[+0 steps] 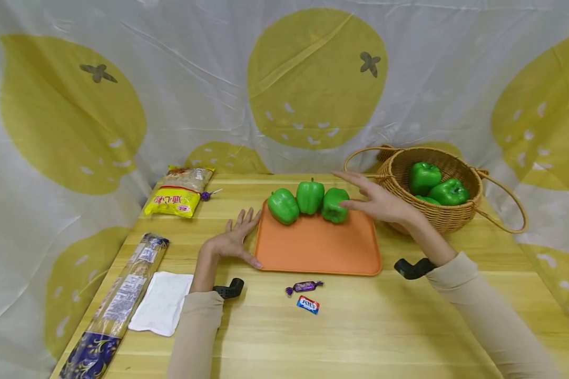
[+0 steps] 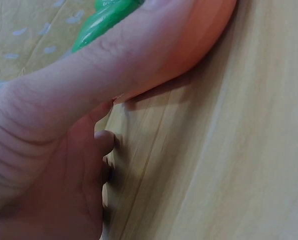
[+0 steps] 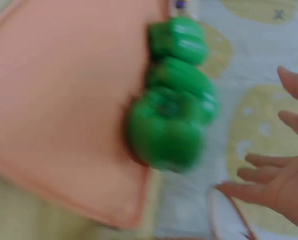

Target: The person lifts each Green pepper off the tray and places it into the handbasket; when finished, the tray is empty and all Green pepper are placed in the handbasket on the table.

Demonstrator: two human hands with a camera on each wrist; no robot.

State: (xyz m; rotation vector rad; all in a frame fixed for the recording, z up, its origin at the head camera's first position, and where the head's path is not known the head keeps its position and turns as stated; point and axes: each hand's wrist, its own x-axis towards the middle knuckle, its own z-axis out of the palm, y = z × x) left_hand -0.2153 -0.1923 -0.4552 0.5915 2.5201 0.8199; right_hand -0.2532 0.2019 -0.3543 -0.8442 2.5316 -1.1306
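An orange tray lies on the table with three green bell peppers along its back side: a left one, a middle one and a right one. My left hand is spread at the tray's left side, the thumb at its front left corner; in the left wrist view, the thumb crosses in front of the tray's edge. Fingers extended and holding nothing, my right hand hovers beside the right pepper. The right wrist view shows a gap between that hand and the nearest pepper.
A wicker basket with green peppers inside stands at the back right. Two wrapped candies lie before the tray. On the left are a yellow pasta bag, a lollipop, a long noodle packet and a white cloth-like pad.
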